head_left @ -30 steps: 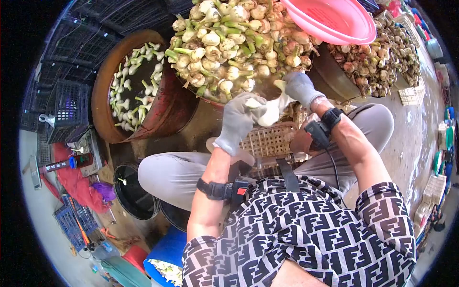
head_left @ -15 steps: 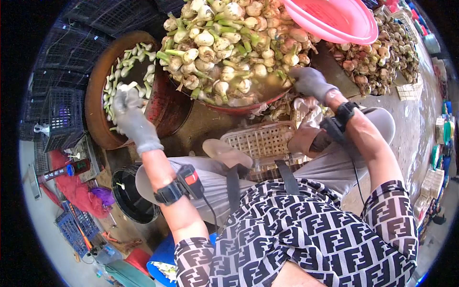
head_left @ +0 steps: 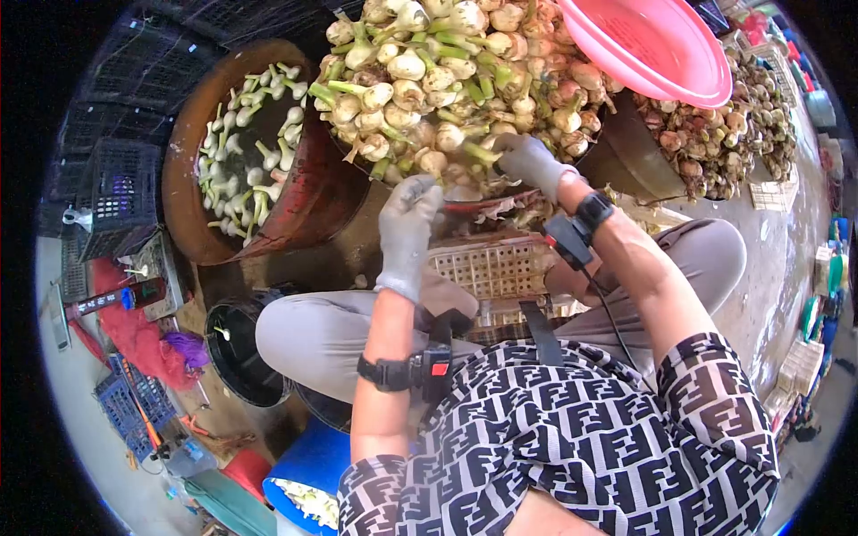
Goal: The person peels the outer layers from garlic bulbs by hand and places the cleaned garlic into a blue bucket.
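Both my hands wear grey gloves. My left hand (head_left: 411, 223) is raised at the near edge of the heap of garlic bulbs (head_left: 407, 94), its fingers curled in; whatever they may hold is hidden. Just right of it, my right hand (head_left: 534, 168) reaches over the rim of the heaped tub. Its fingers are closed at the green stem of a garlic bulb (head_left: 483, 154). To the left, a rusty round tub (head_left: 308, 192) contains water with trimmed white garlic bulbs (head_left: 234, 147) floating in it.
A pink basin (head_left: 648, 49) rests over the heap's right side. Beyond it lie more brownish garlic bulbs (head_left: 715, 147). A pale plastic crate (head_left: 492, 266) is between my legs. At left are a black bucket (head_left: 246, 357), a blue barrel (head_left: 308, 464) and dark crates (head_left: 116, 192).
My left hand has moved right, from over the rusty tub to the heap's near edge. My right hand has shifted left along the heap, to a stem. The view has shifted slightly.
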A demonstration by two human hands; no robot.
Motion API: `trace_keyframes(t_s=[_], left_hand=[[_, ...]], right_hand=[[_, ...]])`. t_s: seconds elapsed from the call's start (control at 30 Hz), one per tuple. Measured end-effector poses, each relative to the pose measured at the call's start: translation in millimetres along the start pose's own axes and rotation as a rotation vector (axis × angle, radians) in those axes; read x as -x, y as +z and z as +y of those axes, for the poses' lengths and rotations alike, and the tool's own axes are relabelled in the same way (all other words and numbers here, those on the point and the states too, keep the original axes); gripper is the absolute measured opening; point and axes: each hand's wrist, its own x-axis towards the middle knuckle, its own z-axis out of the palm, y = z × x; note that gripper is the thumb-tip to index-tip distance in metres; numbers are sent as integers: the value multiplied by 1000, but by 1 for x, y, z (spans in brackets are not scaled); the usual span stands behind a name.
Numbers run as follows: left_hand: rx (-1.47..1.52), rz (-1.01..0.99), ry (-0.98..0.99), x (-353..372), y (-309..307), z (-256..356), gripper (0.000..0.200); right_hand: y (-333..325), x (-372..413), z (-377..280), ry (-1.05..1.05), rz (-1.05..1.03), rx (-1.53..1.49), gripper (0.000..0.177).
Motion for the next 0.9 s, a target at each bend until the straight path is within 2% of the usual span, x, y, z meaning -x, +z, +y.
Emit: trace_keyframes(t_s=[0.07, 0.1, 0.13, 0.17, 0.2, 0.27, 0.3, 0.37, 0.47, 0.5, 0.53, 0.57, 0.67, 0.77, 0.87, 0.9], left_hand=[[-110, -46, 94, -7, 20, -15, 29], [-108, -20, 92, -12, 34, -33, 40], [-245, -70, -47, 3, 47, 4, 44], [-159, -126, -59, 1, 55, -3, 47], [-75, -181, -73, -1, 60, -11, 50], [-55, -157, -163, 2, 57, -10, 51], [-46, -142, -208, 3, 54, -9, 52], [-196, -183, -76, 12, 49, 2, 54], [-491, -157, 222, 19, 46, 2, 67], [-543, -152, 335, 20, 45, 0, 70], [-593, -148, 446, 20, 43, -2, 73], [-525, -171, 340, 17, 42, -4, 83], [-568, -161, 337, 25, 40, 3, 84], [-409, -213, 250, 25, 38, 3, 77], [-317, -205, 236, 24, 38, 0, 77], [-358, -200, 293, 21, 36, -3, 79]], right_hand=[[-8, 30, -1, -12, 13, -346, 40], [-12, 54, -14, -40, 25, -512, 42], [-14, 73, -26, -70, 36, -678, 43], [-4, 74, -19, -175, -75, -905, 41], [5, 76, -11, -222, -59, -855, 35], [2, 82, -6, -140, -143, -933, 33], [2, 83, -5, -127, -89, -910, 33], [0, 86, -8, -100, 18, -863, 32], [4, 89, -19, -104, -137, -882, 36], [14, 86, -20, -166, 11, -752, 29], [14, 88, -22, -142, -8, -830, 28], [14, 90, -24, -116, -28, -906, 26], [10, 97, -26, -97, -78, -1001, 21], [6, 98, -27, -84, -109, -1000, 21], [5, 99, -29, -50, -146, -1121, 19], [5, 100, -31, -37, -160, -1184, 18]])
